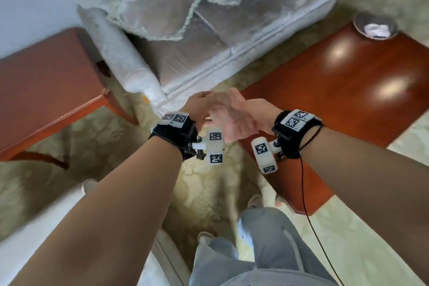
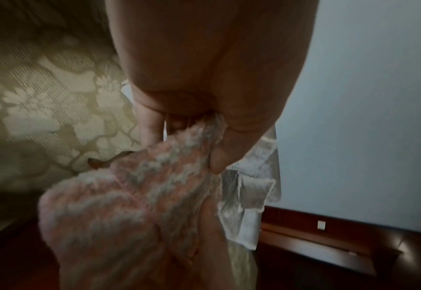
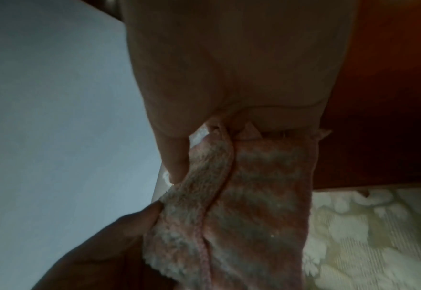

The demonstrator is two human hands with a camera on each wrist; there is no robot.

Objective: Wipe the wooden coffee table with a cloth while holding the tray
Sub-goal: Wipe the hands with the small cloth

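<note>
Both hands, left [image 1: 199, 105] and right [image 1: 232, 118], pinch the cloth [image 2: 135, 206] beside the counter [image 1: 348, 81]; wiping looks unstarted, and the tray [image 1: 375, 26] is unheld.

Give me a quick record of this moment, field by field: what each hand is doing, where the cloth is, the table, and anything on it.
left hand: grips the fluffy pink and white striped cloth
right hand: grips the same cloth
cloth position: held between both hands, off the table
table: glossy reddish wooden coffee table, to the right of the hands
on table: round dark dish at the far corner
wiping: not yet begun
</note>
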